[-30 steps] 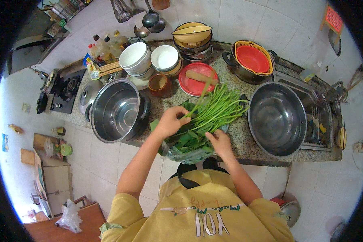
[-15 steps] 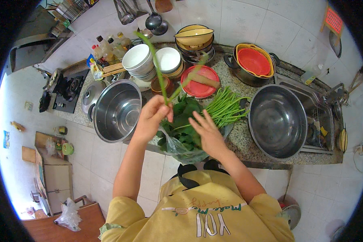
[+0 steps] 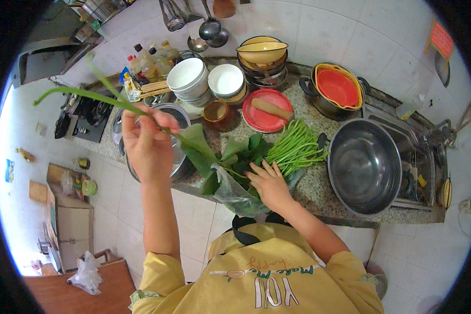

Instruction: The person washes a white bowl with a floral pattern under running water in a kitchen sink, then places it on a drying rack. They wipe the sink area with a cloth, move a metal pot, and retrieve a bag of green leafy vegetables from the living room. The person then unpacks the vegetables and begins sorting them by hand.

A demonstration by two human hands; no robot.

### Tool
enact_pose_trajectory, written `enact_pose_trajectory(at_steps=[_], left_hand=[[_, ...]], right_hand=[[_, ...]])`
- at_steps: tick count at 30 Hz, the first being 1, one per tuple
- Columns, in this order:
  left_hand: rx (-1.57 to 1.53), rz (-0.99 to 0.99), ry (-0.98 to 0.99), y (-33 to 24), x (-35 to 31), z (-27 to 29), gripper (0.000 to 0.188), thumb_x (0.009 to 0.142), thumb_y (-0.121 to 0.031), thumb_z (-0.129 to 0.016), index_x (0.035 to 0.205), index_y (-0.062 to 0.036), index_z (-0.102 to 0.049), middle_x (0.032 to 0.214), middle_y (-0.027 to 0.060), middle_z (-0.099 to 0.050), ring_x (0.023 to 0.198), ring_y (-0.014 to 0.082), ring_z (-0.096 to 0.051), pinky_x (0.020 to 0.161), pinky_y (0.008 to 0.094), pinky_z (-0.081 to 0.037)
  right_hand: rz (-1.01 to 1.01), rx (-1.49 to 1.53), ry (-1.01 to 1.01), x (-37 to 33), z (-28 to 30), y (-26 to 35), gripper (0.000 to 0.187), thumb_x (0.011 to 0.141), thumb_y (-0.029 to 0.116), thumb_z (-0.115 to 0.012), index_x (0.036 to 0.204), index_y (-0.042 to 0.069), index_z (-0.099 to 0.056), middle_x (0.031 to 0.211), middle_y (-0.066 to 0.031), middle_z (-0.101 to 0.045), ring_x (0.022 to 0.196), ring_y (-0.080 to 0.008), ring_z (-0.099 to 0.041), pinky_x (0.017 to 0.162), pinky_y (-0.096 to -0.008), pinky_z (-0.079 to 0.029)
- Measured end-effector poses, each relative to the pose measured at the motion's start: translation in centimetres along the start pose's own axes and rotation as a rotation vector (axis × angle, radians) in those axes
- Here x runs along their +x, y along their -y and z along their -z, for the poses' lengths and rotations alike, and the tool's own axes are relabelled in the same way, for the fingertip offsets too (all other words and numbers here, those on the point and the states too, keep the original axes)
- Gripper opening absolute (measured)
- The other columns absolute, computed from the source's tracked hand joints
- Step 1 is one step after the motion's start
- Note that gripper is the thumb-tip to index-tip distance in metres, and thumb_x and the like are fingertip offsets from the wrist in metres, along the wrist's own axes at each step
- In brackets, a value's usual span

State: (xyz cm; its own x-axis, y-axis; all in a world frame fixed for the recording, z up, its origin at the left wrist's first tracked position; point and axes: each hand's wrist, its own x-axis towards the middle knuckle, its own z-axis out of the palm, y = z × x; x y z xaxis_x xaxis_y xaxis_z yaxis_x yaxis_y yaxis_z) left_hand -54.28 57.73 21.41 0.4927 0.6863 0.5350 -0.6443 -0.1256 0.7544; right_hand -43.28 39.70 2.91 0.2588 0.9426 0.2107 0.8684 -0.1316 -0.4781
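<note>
My left hand (image 3: 150,152) is closed around leafy green stalks (image 3: 91,95), held up over the left steel pot (image 3: 182,119). Their bare ends point to the upper left, and broad leaves (image 3: 198,147) trail from the other side of the hand toward the bunch. Fingers spread, my right hand (image 3: 271,186) lies on the bunch of greens (image 3: 296,149), at its leaves and the base of its stems. A clear plastic bag (image 3: 233,194) sits under and around the leaves at the counter's front edge.
A large dark metal basin (image 3: 363,167) stands right of the greens, beside the sink (image 3: 416,157). Behind are a red plastic basket (image 3: 256,116) with a brown stick-like piece (image 3: 272,108) on it, a brown jar (image 3: 216,115), stacked white bowls (image 3: 187,76) and a black-handled pot (image 3: 324,99).
My left hand has moved left with the stalks, drawing their leaves out from the bunch. My right hand has come down onto the greens. The view has shifted slightly.
</note>
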Motion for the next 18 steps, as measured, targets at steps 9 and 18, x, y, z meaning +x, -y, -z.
enact_pose_trajectory(at_steps=[9, 18], left_hand=[[0.176, 0.527, 0.227, 6.8, -1.0, -3.7, 0.011, 0.084, -0.005, -0.044, 0.094, -0.0025, -0.041, 0.091, 0.0208, -0.058, 0.08, 0.0264, -0.06, 0.072, 0.0348, -0.049], [-0.092, 0.257, 0.037, 6.3, 4.6, -9.6, 0.014, 0.086, -0.012, -0.045, 0.093, -0.0007, -0.042, 0.081, 0.0161, -0.059, 0.062, 0.0173, -0.059, 0.054, 0.0248, -0.048]], right_hand=[[0.074, 0.095, -0.177, 0.4, 0.3, 1.4, 0.038, 0.072, 0.005, -0.048, 0.108, 0.016, -0.055, 0.104, -0.006, -0.051, 0.101, -0.028, -0.042, 0.089, -0.0407, -0.032], [0.137, -0.111, 0.266, -0.2, -1.9, 2.0, 0.044, 0.075, 0.007, -0.045, 0.117, 0.02, -0.047, 0.125, -0.0032, -0.042, 0.123, -0.0328, -0.023, 0.099, -0.0563, -0.011]])
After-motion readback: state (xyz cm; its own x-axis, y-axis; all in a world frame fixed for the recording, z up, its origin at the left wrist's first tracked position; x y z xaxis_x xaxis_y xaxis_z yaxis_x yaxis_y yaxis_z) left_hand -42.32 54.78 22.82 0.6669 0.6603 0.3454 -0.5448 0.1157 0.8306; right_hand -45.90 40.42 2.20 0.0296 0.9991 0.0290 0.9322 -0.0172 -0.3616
